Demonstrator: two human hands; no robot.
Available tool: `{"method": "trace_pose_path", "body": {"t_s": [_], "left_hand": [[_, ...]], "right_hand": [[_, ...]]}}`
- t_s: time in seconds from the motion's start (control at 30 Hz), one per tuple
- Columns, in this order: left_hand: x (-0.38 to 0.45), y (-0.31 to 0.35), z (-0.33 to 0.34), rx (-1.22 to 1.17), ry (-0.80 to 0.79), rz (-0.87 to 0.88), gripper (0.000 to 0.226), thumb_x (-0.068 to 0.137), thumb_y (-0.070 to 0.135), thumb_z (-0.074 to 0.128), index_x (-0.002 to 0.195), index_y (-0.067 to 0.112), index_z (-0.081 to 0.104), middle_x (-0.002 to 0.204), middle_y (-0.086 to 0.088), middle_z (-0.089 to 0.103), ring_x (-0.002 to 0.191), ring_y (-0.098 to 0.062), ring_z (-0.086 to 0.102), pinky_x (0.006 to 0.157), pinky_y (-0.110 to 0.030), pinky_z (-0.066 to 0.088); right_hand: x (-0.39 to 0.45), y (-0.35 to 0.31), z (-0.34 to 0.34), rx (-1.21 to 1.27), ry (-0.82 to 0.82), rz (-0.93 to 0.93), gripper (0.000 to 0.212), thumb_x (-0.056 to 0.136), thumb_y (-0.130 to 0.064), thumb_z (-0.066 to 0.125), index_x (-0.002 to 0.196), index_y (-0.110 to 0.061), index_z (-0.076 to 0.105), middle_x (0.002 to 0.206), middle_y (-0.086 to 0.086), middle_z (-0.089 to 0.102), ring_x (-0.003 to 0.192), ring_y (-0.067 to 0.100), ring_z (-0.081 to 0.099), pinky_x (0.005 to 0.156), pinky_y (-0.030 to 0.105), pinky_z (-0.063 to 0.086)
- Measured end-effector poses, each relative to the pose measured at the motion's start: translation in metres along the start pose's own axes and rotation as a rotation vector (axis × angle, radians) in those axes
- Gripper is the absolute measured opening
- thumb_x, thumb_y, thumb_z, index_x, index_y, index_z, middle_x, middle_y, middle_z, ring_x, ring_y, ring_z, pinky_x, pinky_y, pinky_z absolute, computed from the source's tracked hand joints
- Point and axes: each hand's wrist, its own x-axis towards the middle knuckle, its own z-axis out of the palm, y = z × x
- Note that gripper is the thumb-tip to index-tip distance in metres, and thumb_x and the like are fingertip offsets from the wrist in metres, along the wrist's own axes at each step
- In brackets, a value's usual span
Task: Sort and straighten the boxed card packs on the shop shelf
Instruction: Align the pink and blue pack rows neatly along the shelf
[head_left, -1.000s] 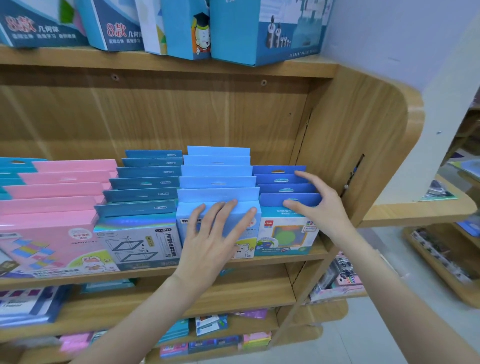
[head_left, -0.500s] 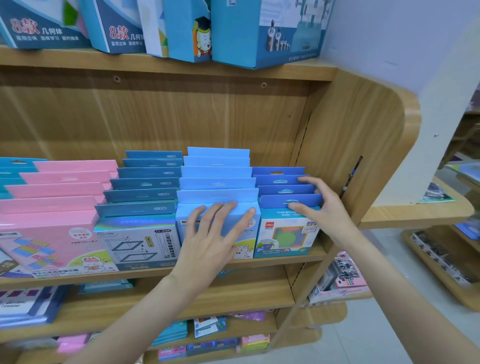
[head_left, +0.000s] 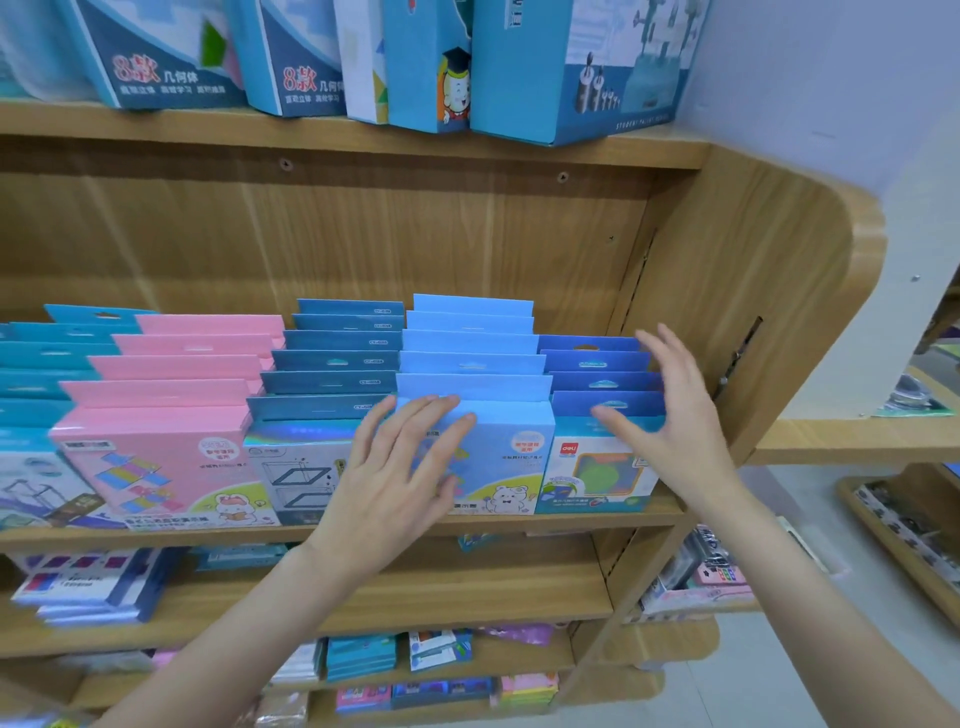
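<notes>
Head view: shop shelf (head_left: 363, 531) of pale wood, card packs standing in front-to-back rows.
Left hand (head_left: 395, 467): fingers straight and spread, lying flat over the front of the light-blue row (head_left: 470, 358); nothing gripped. Probable purpose: pressing the front pack level with its neighbours.
Right hand (head_left: 670, 415): fingers straight and slightly apart, at the right edge of the dark-blue row (head_left: 597, 374), beside the shelf's side panel (head_left: 753, 291); whether it touches the packs cannot be told. Probable purpose: squaring that row sideways.
Card packs: flat boxes with hang-tab tops, stepped upward toward the back; rows run, left to right, teal (head_left: 47, 364), pink (head_left: 171, 374), blue-grey (head_left: 332, 364), light blue, dark blue.
Alignment: colours grouped; tabs near parallel; fronts close to the shelf lip.
Surroundings: tall blue boxes (head_left: 571, 67) on the shelf above; mixed stock below.
</notes>
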Motion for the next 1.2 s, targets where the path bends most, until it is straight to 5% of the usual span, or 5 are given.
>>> {"method": "trace_pose_path", "body": {"t_s": [0.17,0.33,0.57,1.03,1.2], "left_hand": [[-0.011,-0.023,-0.012,0.047,0.023,-0.126,0.045,0.086,0.027,0.050,0.126,0.007,0.041,0.126,-0.010,0.040,0.115,-0.028,0.041,0.106,-0.041,0.024],[-0.024,-0.035,-0.013,-0.025,-0.069,-0.178,0.035,0.090,0.023,0.042,0.123,0.011,0.043,0.115,-0.009,0.050,0.107,-0.026,0.044,0.093,-0.037,0.032],[-0.025,-0.033,-0.013,-0.173,-0.107,-0.300,0.033,0.088,0.022,0.044,0.120,0.017,0.046,0.111,-0.005,0.055,0.105,-0.020,0.043,0.091,-0.029,0.032],[-0.015,-0.027,-0.020,-0.414,-0.102,-0.497,0.031,0.089,0.036,0.038,0.106,0.020,0.058,0.107,0.005,0.056,0.103,-0.010,0.040,0.086,-0.025,0.027],[-0.014,-0.025,-0.021,-0.373,-0.124,-0.484,0.033,0.089,0.038,0.037,0.108,0.020,0.056,0.107,0.003,0.056,0.103,-0.013,0.041,0.086,-0.028,0.029]], "right_hand": [[-0.013,-0.032,0.020,-0.019,-0.197,-0.178,0.070,0.073,-0.054,0.063,0.133,-0.048,0.027,0.153,-0.011,0.009,0.142,0.018,0.006,0.113,0.052,0.018],[-0.013,-0.032,0.048,-0.235,-0.208,-0.279,0.058,0.081,-0.046,0.063,0.133,-0.043,0.037,0.154,0.000,0.014,0.141,0.026,0.015,0.114,0.040,-0.004],[-0.012,-0.023,0.060,-0.323,-0.112,-0.375,0.047,0.077,-0.019,0.073,0.116,-0.036,0.051,0.146,0.017,0.032,0.132,0.036,0.034,0.111,0.051,0.005],[-0.016,-0.024,0.059,-0.347,-0.107,-0.379,0.042,0.080,-0.018,0.069,0.117,-0.032,0.055,0.149,0.013,0.027,0.136,0.031,0.024,0.113,0.046,-0.005],[-0.020,-0.019,0.062,-0.440,-0.142,-0.373,0.070,0.068,-0.037,0.078,0.125,-0.040,0.038,0.151,0.009,0.018,0.136,0.027,0.017,0.114,0.049,-0.002]]}}
